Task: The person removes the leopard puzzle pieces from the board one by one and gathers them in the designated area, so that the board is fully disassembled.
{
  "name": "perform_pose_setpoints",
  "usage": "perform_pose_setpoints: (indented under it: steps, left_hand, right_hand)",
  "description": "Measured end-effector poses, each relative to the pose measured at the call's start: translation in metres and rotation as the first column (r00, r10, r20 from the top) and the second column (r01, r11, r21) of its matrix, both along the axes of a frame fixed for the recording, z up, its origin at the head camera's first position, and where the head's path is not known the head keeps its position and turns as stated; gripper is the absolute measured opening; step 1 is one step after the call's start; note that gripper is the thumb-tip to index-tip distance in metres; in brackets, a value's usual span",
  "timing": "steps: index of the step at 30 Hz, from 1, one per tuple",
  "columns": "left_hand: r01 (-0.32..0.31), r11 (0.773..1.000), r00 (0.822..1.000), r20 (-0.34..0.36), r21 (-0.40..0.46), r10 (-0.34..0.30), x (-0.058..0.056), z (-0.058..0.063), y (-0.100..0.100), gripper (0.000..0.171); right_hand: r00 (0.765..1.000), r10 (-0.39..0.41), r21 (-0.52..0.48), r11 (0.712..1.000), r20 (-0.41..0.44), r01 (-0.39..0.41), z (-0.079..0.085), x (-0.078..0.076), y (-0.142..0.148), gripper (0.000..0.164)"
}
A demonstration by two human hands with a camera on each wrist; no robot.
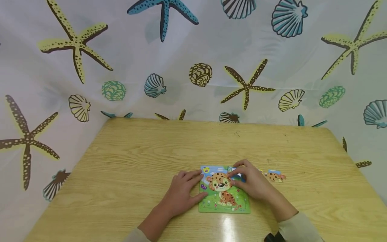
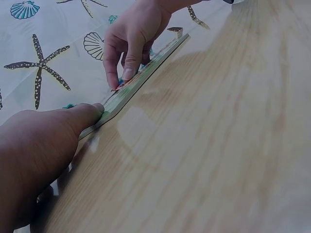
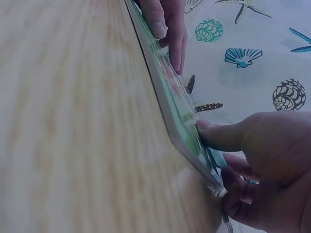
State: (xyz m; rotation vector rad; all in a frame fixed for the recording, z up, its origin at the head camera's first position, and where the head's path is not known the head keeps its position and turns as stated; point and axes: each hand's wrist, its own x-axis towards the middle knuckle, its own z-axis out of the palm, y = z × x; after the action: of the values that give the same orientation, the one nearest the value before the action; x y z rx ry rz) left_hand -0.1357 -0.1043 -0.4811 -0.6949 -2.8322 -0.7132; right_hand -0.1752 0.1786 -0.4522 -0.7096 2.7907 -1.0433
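Observation:
A jigsaw board with a cartoon leopard on green grass lies on the table in the head view. My left hand rests along its left edge, fingers stretched over the rim and thumb lower down. At the upper right of the board, my right hand bends its fingers and thumb around a small puzzle piece, mostly hidden by the hand. In the left wrist view the right fingertips point down at the board's surface. Loose leopard-patterned puzzle pieces lie just right of the board, beyond the right hand.
The wooden table spreads around the board. A white cloth printed with starfish and shells hangs behind and at both sides. Near the right sleeve is a black object at the lower frame edge.

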Motion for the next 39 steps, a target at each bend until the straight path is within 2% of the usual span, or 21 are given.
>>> perform_pose_setpoints:
  steps: [2,6,9,15,17,20,24,29,35,39]
  left_hand:
    - [0.001,1.000,1.000,-0.001,0.005,-0.001,0.000,0.001,0.000,0.064]
    - [0.003,1.000,1.000,-0.002,0.008,-0.003,0.000,0.004,0.002,0.064]
    - [0.008,1.000,1.000,0.004,0.018,-0.008,-0.001,0.005,0.002,0.063]
    - [0.017,0.999,1.000,0.018,0.035,-0.017,-0.002,0.008,0.004,0.062]
    - [0.024,0.999,0.999,0.026,0.047,-0.025,-0.002,0.007,0.005,0.062]
    - [0.042,0.996,0.998,0.045,0.082,-0.046,-0.002,0.005,0.005,0.063]
    - [0.067,0.991,0.995,0.069,0.120,-0.075,-0.002,0.002,0.005,0.062]
    - [0.081,0.986,0.992,0.089,0.145,-0.094,-0.001,0.001,0.004,0.061]
    - [0.095,0.983,0.991,0.081,0.160,-0.109,0.000,0.001,0.003,0.060]
    - [0.092,0.985,0.991,0.087,0.143,-0.106,0.001,0.001,0.001,0.063]
  right_hand:
    - [1.000,-0.012,0.007,1.000,-0.007,0.012,0.001,0.000,0.000,0.017]
    - [0.998,-0.066,0.028,0.997,-0.014,0.066,0.005,-0.002,0.001,0.038]
    - [0.994,-0.105,0.025,0.994,0.011,0.105,0.009,-0.004,0.005,0.049]
    - [0.984,-0.113,-0.032,0.992,0.137,0.118,0.016,-0.008,0.022,0.036]
    - [0.973,-0.108,-0.072,0.989,0.203,0.125,0.017,-0.010,0.028,0.034]
    - [0.944,-0.086,-0.163,0.976,0.318,0.144,0.018,-0.012,0.035,0.035]
    - [0.910,-0.049,-0.258,0.952,0.411,0.167,0.018,-0.015,0.047,0.039]
    - [0.880,-0.008,-0.317,0.931,0.475,0.179,0.021,-0.018,0.067,0.045]
    - [0.850,-0.001,-0.321,0.925,0.527,0.201,0.024,-0.024,0.099,0.046]
    - [0.846,-0.017,-0.307,0.928,0.532,0.211,0.027,-0.027,0.119,0.046]
